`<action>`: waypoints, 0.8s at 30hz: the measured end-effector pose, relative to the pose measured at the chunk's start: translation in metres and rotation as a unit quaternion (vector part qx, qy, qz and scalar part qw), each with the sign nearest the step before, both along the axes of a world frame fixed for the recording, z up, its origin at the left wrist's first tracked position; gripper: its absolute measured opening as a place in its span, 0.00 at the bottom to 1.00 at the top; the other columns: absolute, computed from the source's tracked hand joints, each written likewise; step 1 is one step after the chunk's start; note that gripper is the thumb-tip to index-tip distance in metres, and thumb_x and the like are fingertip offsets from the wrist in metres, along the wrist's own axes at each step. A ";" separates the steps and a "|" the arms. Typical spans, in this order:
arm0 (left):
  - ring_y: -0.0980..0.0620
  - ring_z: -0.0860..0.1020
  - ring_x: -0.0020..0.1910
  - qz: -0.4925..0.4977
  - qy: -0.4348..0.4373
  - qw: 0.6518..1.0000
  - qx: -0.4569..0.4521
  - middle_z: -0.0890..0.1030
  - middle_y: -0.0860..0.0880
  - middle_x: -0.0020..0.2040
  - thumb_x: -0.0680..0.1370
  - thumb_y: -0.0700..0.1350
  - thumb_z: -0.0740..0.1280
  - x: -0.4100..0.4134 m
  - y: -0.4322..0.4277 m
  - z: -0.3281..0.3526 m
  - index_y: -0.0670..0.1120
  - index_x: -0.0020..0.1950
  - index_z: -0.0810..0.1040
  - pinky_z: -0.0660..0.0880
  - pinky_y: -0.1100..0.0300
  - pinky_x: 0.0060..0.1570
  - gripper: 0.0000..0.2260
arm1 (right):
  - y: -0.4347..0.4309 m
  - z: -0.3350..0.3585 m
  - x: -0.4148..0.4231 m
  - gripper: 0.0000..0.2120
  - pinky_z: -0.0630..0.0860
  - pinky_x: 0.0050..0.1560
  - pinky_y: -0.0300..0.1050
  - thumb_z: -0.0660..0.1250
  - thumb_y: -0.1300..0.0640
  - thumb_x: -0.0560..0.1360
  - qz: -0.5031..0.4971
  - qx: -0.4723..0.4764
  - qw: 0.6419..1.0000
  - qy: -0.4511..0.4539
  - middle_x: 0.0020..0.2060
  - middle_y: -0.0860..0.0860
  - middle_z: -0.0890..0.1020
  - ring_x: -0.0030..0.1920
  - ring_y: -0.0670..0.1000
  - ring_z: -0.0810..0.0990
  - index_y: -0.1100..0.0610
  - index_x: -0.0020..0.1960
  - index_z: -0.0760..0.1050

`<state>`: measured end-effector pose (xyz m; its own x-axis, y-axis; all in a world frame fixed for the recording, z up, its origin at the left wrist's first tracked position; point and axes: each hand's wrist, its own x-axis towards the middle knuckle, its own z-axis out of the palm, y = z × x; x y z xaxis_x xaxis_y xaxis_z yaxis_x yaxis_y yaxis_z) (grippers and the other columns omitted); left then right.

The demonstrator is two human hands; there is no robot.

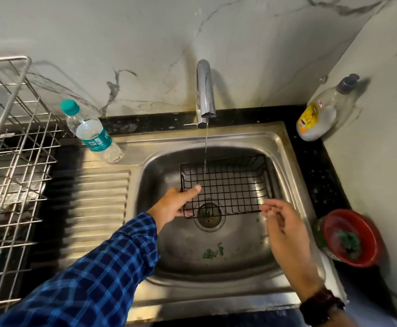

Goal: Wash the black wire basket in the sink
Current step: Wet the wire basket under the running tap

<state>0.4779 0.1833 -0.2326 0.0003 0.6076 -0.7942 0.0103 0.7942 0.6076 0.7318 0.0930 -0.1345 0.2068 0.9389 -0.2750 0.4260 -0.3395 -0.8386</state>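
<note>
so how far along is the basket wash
Done: tap running, black wire basket in the sink under the stream. In hand: left hand grips its left rim, right hand open by its near corner. Left: scrubbing; green pad lies in the red bowl.

1. Black wire basket (225,185) in the stainless steel sink (251,134) basin — left hand (176,205) grips its front-left corner.
2. Chrome tap (205,90) behind the basin.
3. Clear plastic water bottle (91,135) on the sink's back-left corner, silver wire dish rack (7,106) further left.
4. Clear plastic soap bottle (320,119) back right, red round bowl (329,227) right of the sink.
</note>
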 end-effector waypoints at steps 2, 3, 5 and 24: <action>0.42 0.76 0.63 0.066 -0.053 0.996 0.013 0.70 0.33 0.64 0.74 0.70 0.63 0.001 0.004 0.009 0.52 0.73 0.70 0.81 0.41 0.54 0.34 | 0.032 -0.001 -0.017 0.13 0.74 0.58 0.37 0.60 0.57 0.83 0.077 0.038 0.993 -0.081 0.59 0.40 0.80 0.59 0.39 0.78 0.48 0.66 0.74; 0.42 0.76 0.63 0.087 -0.070 0.993 0.026 0.69 0.33 0.66 0.74 0.73 0.60 0.004 0.006 0.016 0.52 0.76 0.67 0.81 0.41 0.53 0.37 | 0.053 -0.008 -0.028 0.15 0.72 0.61 0.38 0.60 0.56 0.83 0.120 0.055 0.984 -0.121 0.64 0.45 0.78 0.63 0.44 0.76 0.51 0.68 0.72; 0.44 0.76 0.63 0.102 -0.064 0.990 0.068 0.72 0.35 0.70 0.75 0.72 0.57 0.014 0.011 0.027 0.50 0.77 0.65 0.83 0.46 0.50 0.38 | 0.096 -0.029 -0.053 0.24 0.64 0.72 0.48 0.60 0.52 0.82 0.173 0.016 0.966 -0.193 0.77 0.55 0.63 0.76 0.55 0.64 0.57 0.77 0.62; 0.46 0.80 0.53 0.139 0.021 0.974 0.178 0.80 0.48 0.56 0.74 0.73 0.57 -0.015 0.018 0.051 0.53 0.51 0.78 0.80 0.48 0.60 0.25 | 0.183 -0.057 -0.080 0.07 0.80 0.45 0.48 0.65 0.52 0.79 0.052 -0.001 0.995 -0.084 0.40 0.51 0.83 0.43 0.54 0.83 0.54 0.49 0.78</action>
